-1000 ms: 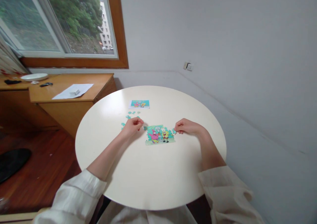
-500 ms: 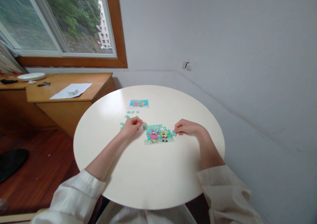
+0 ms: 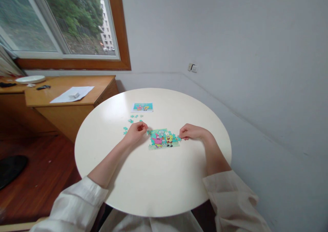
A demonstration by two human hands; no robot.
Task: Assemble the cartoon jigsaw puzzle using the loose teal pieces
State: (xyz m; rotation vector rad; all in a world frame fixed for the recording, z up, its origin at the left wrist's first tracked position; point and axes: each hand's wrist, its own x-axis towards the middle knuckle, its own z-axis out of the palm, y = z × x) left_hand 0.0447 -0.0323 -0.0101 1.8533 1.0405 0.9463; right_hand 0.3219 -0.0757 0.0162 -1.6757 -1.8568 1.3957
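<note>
A partly assembled jigsaw puzzle (image 3: 161,139) with pink and yellow cartoon figures lies on the round white table (image 3: 156,180). At its upper left corner is my left hand (image 3: 137,130), thumb and fingertips pinched together; whatever is between them is too small to make out. My right hand (image 3: 192,132) is closed at the puzzle's right edge, its fingertips on a small teal puzzle piece (image 3: 179,139). Loose teal puzzle pieces (image 3: 131,121) lie beyond and left of my left hand, which partly hides some of them.
A picture card (image 3: 142,107) with the same cartoon figures lies toward the table's far side. Left of the table stands a wooden desk (image 3: 61,114) with a paper sheet (image 3: 68,98), a small white block (image 3: 74,95) and a white plate (image 3: 30,79). A wall (image 3: 256,71) rises close on the right.
The whole view has shifted slightly. Both hands keep nearly the same places at the puzzle's two sides, and the puzzle looks the same.
</note>
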